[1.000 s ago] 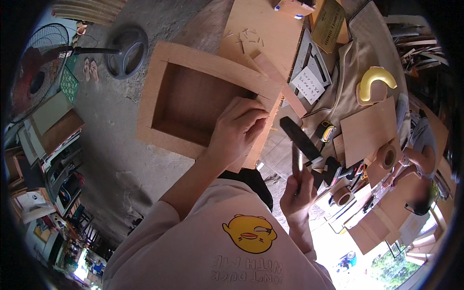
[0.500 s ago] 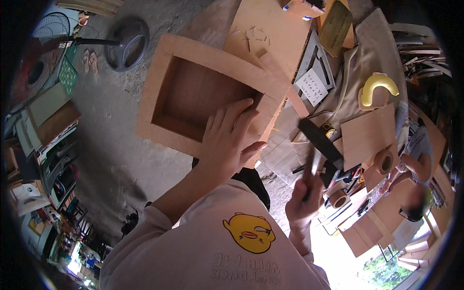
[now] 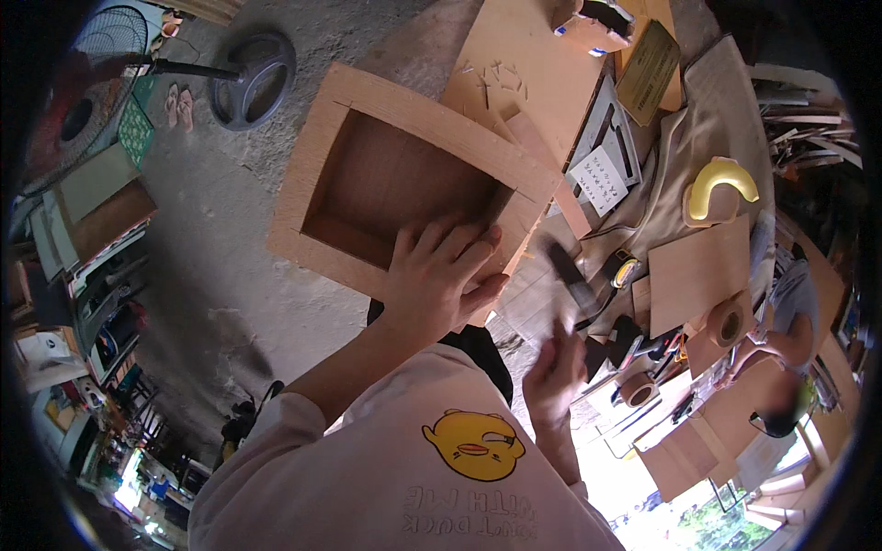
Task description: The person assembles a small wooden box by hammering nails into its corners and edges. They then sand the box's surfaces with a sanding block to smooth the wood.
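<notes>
A shallow wooden box with a wide, flat rim (image 3: 292,197) is tilted in front of me, its recessed inside facing up. My left hand (image 3: 432,280) lies over its near rim, fingers bent toward the recess and thumb at the near right corner, gripping the box. Right of the box, my right hand (image 3: 554,372) is wrapped round the handle of a hammer. The dark hammer head (image 3: 571,277) is smeared by motion and apart from the wood.
Wood slivers (image 3: 496,81) lie on a board beyond the box. A tape measure (image 3: 625,268), a yellow curved piece (image 3: 721,184), a handwritten note (image 3: 599,179) and tape rolls (image 3: 726,323) are at the right. A fan (image 3: 253,81) stands far left; another person (image 3: 795,317) sits at the right.
The hammer has swung left, toward the box, with my right hand. The left hand's fingers have bent more over the near rim. The view has shifted slightly.
</notes>
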### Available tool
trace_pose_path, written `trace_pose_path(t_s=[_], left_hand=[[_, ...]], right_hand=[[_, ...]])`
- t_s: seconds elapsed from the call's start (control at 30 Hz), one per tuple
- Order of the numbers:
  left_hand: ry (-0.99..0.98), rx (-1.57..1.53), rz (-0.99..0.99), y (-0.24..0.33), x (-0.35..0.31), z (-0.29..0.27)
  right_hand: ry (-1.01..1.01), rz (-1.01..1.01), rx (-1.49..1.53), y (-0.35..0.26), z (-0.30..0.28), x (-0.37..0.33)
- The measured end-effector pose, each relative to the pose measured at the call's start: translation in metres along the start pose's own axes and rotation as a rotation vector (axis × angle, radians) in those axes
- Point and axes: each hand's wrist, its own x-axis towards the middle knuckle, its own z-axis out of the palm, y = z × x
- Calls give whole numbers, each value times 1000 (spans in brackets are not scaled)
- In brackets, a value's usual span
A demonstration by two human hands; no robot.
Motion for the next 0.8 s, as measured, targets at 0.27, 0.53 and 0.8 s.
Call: trace_pose_path(t_s=[0.27,0.53,0.8], left_hand=[[-34,0,-3,0,-2,0],[-36,-14,1,5,4,-5],[-11,7,-3,1,1,-4]], right_hand=[[-110,56,-117,0,-9,-8],[-103,40,-11,-10,-9,8],[14,-116,25,10,-4,-4]])
